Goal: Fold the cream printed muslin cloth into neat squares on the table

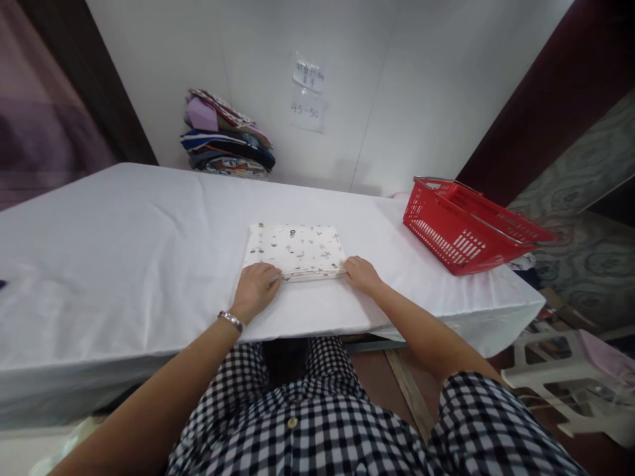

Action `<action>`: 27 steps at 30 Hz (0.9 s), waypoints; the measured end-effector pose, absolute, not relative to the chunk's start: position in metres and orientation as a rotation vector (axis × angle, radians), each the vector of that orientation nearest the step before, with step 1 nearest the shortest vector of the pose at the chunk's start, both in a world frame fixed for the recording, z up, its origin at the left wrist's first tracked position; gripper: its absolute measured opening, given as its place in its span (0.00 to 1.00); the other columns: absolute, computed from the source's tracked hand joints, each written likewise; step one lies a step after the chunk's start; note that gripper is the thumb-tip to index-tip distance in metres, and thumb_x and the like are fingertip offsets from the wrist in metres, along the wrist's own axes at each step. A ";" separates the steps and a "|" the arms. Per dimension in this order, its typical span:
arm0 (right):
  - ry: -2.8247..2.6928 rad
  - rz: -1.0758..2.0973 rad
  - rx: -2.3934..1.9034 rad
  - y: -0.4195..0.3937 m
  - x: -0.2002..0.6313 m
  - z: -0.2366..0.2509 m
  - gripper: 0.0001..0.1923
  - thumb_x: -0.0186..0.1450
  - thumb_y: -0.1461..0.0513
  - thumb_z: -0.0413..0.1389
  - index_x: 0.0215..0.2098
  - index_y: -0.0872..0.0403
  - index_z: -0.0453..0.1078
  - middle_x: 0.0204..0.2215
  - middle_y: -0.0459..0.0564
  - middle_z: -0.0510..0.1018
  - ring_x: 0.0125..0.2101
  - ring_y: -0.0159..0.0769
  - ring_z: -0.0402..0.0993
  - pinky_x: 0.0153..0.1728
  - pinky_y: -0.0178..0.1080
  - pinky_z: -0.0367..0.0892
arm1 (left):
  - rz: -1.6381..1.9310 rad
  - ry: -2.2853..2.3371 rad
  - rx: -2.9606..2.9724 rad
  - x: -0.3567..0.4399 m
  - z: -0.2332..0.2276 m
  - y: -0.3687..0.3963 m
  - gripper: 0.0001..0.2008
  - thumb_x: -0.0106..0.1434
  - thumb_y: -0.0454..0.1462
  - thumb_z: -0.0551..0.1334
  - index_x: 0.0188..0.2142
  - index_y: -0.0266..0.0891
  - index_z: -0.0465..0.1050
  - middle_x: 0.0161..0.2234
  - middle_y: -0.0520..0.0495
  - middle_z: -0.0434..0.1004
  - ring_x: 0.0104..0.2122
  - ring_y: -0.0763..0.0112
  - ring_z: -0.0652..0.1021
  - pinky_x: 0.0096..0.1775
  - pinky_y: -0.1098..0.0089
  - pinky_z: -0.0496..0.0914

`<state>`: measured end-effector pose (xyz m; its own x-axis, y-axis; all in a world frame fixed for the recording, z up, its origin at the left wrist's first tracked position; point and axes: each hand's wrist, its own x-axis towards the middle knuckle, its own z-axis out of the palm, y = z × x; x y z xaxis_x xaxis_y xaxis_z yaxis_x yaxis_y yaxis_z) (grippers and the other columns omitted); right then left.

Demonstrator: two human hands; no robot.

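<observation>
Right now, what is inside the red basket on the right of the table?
Nothing can be seen inside the red basket: only its slotted walls and metal handles show. It tilts away over the table edge, so its bottom is hidden behind the near wall.

Left hand (256,285) and right hand (362,274) gripping near corners of folded printed cloth (296,251), white-covered table (124,244), red shopping basket (466,225) at right, stacked folded fabrics (225,135) against wall

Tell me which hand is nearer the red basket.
Right. The right hand rests at the near right corner of the folded cloth, with bare table between it and the red basket. The left hand is at the cloth's near left corner, farther away.
</observation>
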<state>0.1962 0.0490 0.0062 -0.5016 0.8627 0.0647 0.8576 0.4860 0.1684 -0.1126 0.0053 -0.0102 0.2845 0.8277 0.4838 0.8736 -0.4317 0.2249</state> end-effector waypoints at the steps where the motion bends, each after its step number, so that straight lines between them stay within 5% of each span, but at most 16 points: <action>1: 2.684 0.271 1.559 0.049 0.196 0.006 0.10 0.64 0.66 0.49 0.42 0.58 0.68 0.43 0.56 0.72 0.44 0.41 0.63 0.43 0.38 0.59 | -0.813 -1.603 -2.449 -0.108 -0.009 0.005 0.14 0.64 0.41 0.53 0.41 0.39 0.74 0.42 0.42 0.76 0.44 0.58 0.73 0.49 0.56 0.64; 8: 2.700 0.192 1.653 0.045 0.199 0.006 0.12 0.65 0.67 0.47 0.44 0.56 0.69 0.44 0.54 0.72 0.45 0.39 0.64 0.44 0.38 0.61 | -0.628 -1.366 -2.649 -0.055 -0.016 0.012 0.24 0.66 0.45 0.52 0.60 0.39 0.59 0.61 0.43 0.61 0.61 0.59 0.60 0.61 0.53 0.49; 19: 3.359 -0.113 1.479 0.039 0.120 0.030 0.19 0.66 0.57 0.50 0.54 0.52 0.64 0.56 0.54 0.66 0.57 0.40 0.59 0.56 0.45 0.56 | -0.682 -1.396 -2.692 -0.045 -0.029 0.010 0.20 0.65 0.41 0.56 0.55 0.39 0.66 0.57 0.41 0.68 0.59 0.58 0.64 0.60 0.52 0.53; 27: 2.964 -0.172 1.785 0.065 0.109 -0.003 0.24 0.70 0.51 0.42 0.55 0.56 0.64 0.59 0.58 0.63 0.60 0.44 0.54 0.58 0.48 0.51 | -0.678 -1.347 -2.778 -0.049 -0.023 0.004 0.23 0.63 0.40 0.57 0.57 0.40 0.61 0.58 0.44 0.66 0.59 0.62 0.64 0.59 0.55 0.57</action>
<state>0.1089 0.0645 -0.0034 -0.4309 0.8747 0.2219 0.8433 0.4779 -0.2461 -0.0493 0.0043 -0.0229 0.5448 0.7530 0.3690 0.7449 -0.6367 0.1996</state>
